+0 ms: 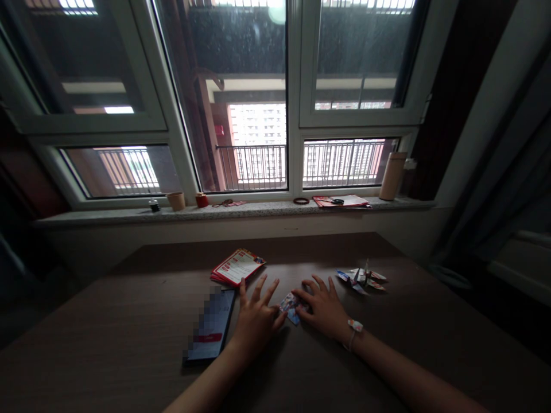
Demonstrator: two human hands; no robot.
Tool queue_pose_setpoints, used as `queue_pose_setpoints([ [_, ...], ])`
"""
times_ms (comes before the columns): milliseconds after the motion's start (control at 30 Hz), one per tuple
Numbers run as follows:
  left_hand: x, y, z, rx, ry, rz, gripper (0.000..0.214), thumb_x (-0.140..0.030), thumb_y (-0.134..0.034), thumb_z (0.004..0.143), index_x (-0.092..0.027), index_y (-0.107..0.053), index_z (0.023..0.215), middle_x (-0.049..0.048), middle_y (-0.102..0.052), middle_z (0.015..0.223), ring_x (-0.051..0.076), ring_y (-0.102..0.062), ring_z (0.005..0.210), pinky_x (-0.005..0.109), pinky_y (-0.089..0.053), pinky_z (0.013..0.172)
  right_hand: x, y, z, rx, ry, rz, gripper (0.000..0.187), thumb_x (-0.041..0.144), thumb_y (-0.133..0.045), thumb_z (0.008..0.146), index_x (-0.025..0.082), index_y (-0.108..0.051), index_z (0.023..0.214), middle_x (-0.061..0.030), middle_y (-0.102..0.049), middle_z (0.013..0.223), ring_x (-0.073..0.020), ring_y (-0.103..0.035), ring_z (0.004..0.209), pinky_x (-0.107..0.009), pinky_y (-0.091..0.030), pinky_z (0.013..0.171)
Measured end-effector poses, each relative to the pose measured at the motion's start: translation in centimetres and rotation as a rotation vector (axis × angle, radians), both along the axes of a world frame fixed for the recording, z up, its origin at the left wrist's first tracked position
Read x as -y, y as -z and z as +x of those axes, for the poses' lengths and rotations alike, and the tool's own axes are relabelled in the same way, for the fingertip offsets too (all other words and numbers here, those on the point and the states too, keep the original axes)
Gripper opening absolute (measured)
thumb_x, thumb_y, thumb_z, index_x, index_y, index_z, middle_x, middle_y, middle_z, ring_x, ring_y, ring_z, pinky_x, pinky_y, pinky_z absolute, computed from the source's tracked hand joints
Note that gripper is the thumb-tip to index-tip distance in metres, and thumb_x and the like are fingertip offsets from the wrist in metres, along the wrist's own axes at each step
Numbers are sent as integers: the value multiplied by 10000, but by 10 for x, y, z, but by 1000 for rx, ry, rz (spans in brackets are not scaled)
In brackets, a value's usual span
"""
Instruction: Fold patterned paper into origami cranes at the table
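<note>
A small folded piece of printed paper point(287, 300) with a blue corner lies on the table between my two hands. My left hand point(255, 318) grips its left edge with thumb and index finger, while the other fingers are spread. From the other side, my right hand point(323, 308) has its thumb and index finger on the paper, partly covering it. A bracelet with a light charm point(355, 326) circles my right wrist. Several folded paper pieces with pointed tips point(361, 279), like paper cranes, stand to the right of that hand.
A stack of red-edged printed sheets point(239, 267) lies beyond my left hand. A phone point(212, 330), partly pixelated, rests left of it on the brown table point(107, 321). Along the windowsill point(258, 210) are a paper cup point(176, 201), a bottle point(392, 176) and papers with scissors point(338, 201).
</note>
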State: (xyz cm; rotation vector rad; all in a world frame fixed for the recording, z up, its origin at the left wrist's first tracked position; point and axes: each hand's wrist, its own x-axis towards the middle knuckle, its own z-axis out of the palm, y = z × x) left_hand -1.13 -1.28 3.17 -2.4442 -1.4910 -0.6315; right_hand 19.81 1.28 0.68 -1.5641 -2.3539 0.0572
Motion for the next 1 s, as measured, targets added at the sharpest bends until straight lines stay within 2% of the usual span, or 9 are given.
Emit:
queue_pose_setpoints([
  [200, -3, 8, 0, 22, -9, 16, 191, -402, -591, 876, -358, -763, 805, -55, -546, 1401, 307, -361, 1383, 675, 28, 1145, -1, 3, 2, -26, -6, -35, 446, 582, -468, 883, 461, -499, 1312, -8, -450, 1422, -298, -221, 1414, -614, -41, 1141],
  [333, -6, 14, 6, 57, -40, 42, 251, -384, -569, 887, -288, -758, 753, 24, -576, 1373, 305, -429, 1336, 670, -19, 1149, -2, 4, 4, -37, -16, -50, 451, 593, -437, 898, 471, -477, 1330, -14, -440, 1433, -306, -220, 1415, -633, -54, 1133],
  [467, -12, 17, 11, 96, -40, 38, 201, -382, -558, 896, -313, -747, 908, 19, -576, 1374, 292, -438, 1330, 661, -18, 1152, -3, 5, 5, -33, -29, -72, 454, 598, -425, 902, 481, -460, 1340, -10, -416, 1457, -308, -222, 1416, -641, -51, 1130],
  [633, -18, 27, 8, 65, -31, -95, 290, -429, -559, 886, -454, -639, 1163, -27, -426, 1502, 318, -339, 1389, 714, -37, 1108, -4, 6, 4, -44, -34, -79, 446, 587, -419, 910, 477, -463, 1340, -16, -403, 1467, -309, -208, 1419, -635, -55, 1130],
  [833, -22, 33, 6, 53, -75, -201, 341, -508, -507, 897, -500, -576, 1231, -10, -376, 1534, 328, -291, 1411, 731, -30, 1081, -1, 2, 5, -82, -21, -67, 417, 578, -463, 897, 468, -512, 1297, -19, -438, 1413, -302, -241, 1395, -629, -65, 1130],
  [1000, -20, 28, 8, 55, -102, -208, 358, -561, -491, 886, -511, -574, 1230, 20, -361, 1541, 344, -256, 1427, 742, -29, 1065, 4, -2, 4, -115, -8, 40, 309, 550, -540, 871, 374, -652, 1098, -34, -540, 1179, -256, -398, 1253, -584, -88, 1143],
])
